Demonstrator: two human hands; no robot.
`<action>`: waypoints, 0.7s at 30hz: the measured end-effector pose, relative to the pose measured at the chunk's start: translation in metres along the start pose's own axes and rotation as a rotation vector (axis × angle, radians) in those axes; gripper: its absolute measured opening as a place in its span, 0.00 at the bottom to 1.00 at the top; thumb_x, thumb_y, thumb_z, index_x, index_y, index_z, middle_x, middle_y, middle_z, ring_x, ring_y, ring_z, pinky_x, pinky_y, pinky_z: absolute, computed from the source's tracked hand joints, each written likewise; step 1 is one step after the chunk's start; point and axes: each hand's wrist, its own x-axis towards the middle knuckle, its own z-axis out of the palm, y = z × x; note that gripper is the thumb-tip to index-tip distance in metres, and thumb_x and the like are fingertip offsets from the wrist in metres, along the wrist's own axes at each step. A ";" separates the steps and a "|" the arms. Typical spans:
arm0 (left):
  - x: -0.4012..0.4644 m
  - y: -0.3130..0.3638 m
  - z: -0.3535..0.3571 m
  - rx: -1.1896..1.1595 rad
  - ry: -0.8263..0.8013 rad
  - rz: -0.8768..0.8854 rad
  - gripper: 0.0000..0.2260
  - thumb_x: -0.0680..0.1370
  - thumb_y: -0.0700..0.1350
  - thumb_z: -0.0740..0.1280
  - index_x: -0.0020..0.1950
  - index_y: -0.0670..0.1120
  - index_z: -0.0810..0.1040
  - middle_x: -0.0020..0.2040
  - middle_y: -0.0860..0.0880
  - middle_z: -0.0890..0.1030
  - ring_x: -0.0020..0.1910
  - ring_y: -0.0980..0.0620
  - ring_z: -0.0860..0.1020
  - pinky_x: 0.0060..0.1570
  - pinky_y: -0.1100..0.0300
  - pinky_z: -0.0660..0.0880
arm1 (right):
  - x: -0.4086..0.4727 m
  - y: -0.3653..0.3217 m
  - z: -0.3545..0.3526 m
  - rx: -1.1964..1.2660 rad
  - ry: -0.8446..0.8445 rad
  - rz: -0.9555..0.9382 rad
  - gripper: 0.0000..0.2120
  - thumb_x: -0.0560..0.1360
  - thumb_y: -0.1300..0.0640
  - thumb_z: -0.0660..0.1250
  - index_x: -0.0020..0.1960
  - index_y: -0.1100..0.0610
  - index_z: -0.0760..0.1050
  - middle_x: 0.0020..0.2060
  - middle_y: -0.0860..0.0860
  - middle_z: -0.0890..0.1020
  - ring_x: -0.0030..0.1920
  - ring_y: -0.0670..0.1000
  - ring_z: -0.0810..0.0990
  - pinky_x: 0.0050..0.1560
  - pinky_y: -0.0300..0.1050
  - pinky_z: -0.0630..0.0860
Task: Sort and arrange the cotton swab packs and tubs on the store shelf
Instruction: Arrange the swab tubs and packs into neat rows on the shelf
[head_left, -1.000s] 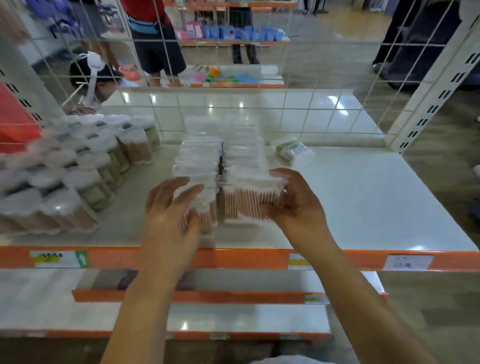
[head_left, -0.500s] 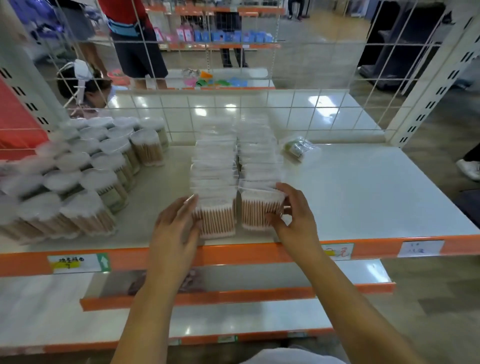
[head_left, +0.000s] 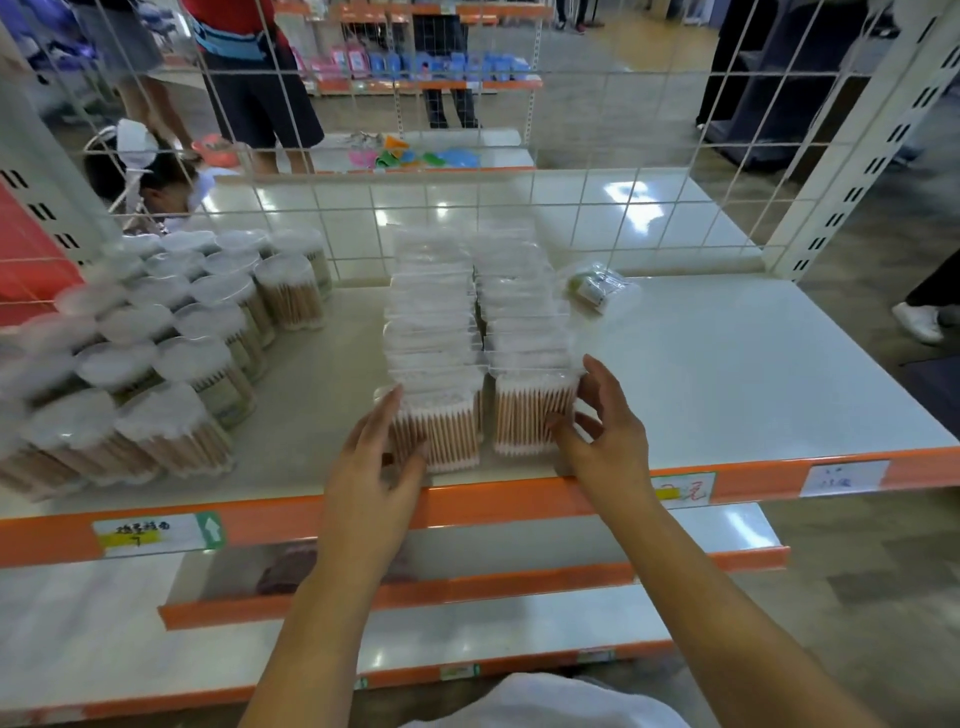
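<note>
Two rows of clear cotton swab packs run from the shelf's front edge toward the wire back. My left hand (head_left: 376, 467) lies with straight fingers against the left side of the front left pack (head_left: 439, 434). My right hand (head_left: 597, 434) touches the right side of the front right pack (head_left: 530, 415) with spread, loosely bent fingers. Several round swab tubs (head_left: 171, 358) stand grouped on the left of the white shelf (head_left: 727, 384).
A single small wrapped pack (head_left: 595, 286) lies behind the rows to the right. The shelf has an orange front edge (head_left: 519, 501) with price labels, and lower shelves below. A wire grid (head_left: 571, 197) backs the shelf; people stand and crouch beyond it.
Both hands have slid slightly apart to the outer sides of the front packs. The rows sit straighter and closer to the front edge than a second ago.
</note>
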 end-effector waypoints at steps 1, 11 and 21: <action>0.001 -0.001 0.000 -0.019 0.002 -0.011 0.25 0.75 0.43 0.69 0.67 0.60 0.63 0.62 0.59 0.65 0.62 0.58 0.65 0.63 0.56 0.67 | 0.000 0.000 0.000 -0.006 0.002 -0.002 0.28 0.73 0.69 0.64 0.64 0.43 0.63 0.53 0.42 0.75 0.56 0.42 0.74 0.53 0.25 0.71; 0.004 -0.001 0.005 -0.020 0.065 -0.005 0.24 0.72 0.38 0.71 0.66 0.49 0.71 0.60 0.57 0.69 0.60 0.54 0.70 0.57 0.44 0.74 | 0.000 0.002 0.002 -0.076 0.018 -0.026 0.29 0.72 0.66 0.66 0.69 0.50 0.63 0.52 0.40 0.74 0.55 0.43 0.75 0.53 0.32 0.70; 0.010 0.013 -0.002 0.040 0.195 0.108 0.19 0.71 0.47 0.68 0.62 0.47 0.74 0.58 0.50 0.71 0.58 0.61 0.67 0.57 0.58 0.67 | 0.001 0.008 -0.001 -0.036 0.098 -0.069 0.27 0.71 0.55 0.67 0.68 0.48 0.63 0.60 0.43 0.73 0.59 0.42 0.73 0.57 0.35 0.70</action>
